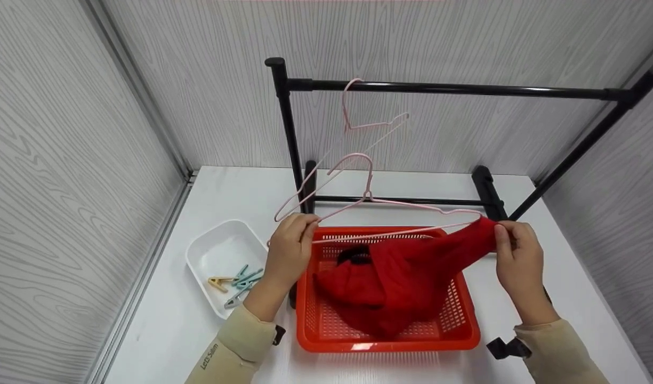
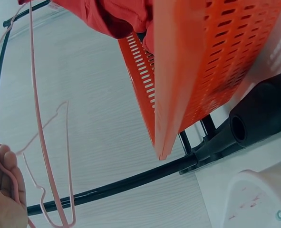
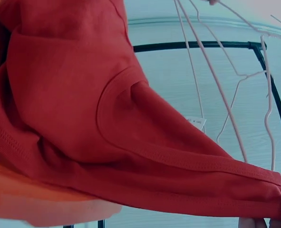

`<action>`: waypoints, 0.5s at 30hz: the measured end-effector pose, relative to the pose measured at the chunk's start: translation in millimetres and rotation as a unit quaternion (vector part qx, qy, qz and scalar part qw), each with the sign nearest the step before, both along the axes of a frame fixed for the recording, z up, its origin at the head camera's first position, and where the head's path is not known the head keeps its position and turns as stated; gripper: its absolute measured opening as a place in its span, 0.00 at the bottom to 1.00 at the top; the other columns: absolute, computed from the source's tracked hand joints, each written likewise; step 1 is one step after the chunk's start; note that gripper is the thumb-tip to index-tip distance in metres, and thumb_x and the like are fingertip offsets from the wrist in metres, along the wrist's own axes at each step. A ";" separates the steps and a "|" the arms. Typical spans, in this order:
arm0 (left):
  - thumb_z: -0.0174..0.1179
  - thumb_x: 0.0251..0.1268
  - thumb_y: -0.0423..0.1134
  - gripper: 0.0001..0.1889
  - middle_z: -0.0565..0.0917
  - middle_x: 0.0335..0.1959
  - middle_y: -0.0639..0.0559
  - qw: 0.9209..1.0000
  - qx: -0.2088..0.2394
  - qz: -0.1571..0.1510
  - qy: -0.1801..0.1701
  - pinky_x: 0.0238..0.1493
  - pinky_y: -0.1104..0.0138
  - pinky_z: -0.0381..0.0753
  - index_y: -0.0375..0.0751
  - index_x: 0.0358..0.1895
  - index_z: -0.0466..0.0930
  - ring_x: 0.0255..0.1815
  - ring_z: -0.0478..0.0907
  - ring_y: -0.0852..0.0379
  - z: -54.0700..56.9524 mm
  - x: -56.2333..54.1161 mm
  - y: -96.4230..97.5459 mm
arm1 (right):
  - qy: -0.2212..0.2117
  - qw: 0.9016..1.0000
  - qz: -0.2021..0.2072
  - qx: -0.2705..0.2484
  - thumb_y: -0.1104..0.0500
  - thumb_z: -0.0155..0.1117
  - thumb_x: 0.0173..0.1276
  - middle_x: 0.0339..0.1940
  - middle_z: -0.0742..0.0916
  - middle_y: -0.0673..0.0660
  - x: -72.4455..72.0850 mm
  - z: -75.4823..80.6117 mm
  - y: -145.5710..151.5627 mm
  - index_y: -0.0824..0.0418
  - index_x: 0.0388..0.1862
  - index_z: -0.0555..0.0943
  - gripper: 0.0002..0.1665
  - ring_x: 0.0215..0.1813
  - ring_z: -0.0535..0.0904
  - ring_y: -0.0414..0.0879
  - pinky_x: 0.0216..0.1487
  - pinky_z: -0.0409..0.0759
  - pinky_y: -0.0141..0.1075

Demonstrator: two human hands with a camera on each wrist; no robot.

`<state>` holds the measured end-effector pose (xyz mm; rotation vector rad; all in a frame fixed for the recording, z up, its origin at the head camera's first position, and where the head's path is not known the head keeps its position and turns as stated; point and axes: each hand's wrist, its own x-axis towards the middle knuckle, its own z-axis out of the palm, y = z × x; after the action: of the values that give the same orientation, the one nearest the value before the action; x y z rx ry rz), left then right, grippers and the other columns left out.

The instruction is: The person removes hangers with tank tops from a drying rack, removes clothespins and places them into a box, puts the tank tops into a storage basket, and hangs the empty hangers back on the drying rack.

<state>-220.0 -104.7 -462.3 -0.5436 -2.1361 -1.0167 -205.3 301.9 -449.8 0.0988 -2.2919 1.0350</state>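
Note:
My left hand (image 1: 292, 247) grips the left end of a pink wire hanger (image 1: 411, 203), whose hook points up. Its right end runs into a strap of a red sleeveless garment (image 1: 411, 272). At that strap, my right hand (image 1: 520, 255) pinches the red cloth between thumb and fingers and pulls it out to the right. The rest of the garment slumps into a red plastic basket (image 1: 390, 345). In the right wrist view, the curved neckline or armhole edge of the garment (image 3: 126, 156) shows, stretched toward the fingers; the hanger tip is hidden inside the cloth.
Behind the basket stands a black rack (image 1: 454, 89), with another pink hanger (image 1: 377, 126) hooked on its bar near the left post. A white tray (image 1: 198, 266) at the left contains several clothespins (image 1: 243, 280). Something black (image 1: 353, 255) lies in the basket.

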 end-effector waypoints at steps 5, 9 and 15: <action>0.60 0.72 0.33 0.04 0.83 0.37 0.48 1.000 0.000 0.002 0.003 0.45 0.60 0.80 0.37 0.42 0.83 0.40 0.80 0.51 0.0 -0.3 3.2 | 0.011 1.000 0.024 -0.005 0.66 0.58 0.75 0.38 0.81 0.62 3.4 3.8 -7.1 0.74 0.45 0.80 0.09 0.36 0.74 0.33 0.38 0.72 0.15; 0.60 0.72 0.33 0.04 0.83 0.37 0.48 1.000 -0.003 0.004 0.002 0.46 0.60 0.80 0.37 0.43 0.83 0.40 0.80 0.51 -0.2 -0.5 5.6 | 0.024 0.998 0.049 -0.002 0.67 0.58 0.75 0.39 0.81 0.61 6.0 6.4 -14.5 0.73 0.45 0.80 0.08 0.37 0.76 0.34 0.39 0.73 0.16; 0.59 0.73 0.33 0.05 0.83 0.37 0.49 1.000 -0.005 0.006 0.001 0.47 0.61 0.80 0.37 0.43 0.83 0.40 0.80 0.51 -0.2 -0.6 9.5 | 0.026 0.996 0.087 0.006 0.68 0.58 0.74 0.39 0.82 0.58 8.7 9.8 -29.6 0.69 0.44 0.82 0.06 0.40 0.76 0.36 0.38 0.75 0.16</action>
<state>-220.6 -95.1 -462.5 -0.5350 -2.1420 -0.9987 -196.6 272.3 -439.9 0.3323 -2.2732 1.0932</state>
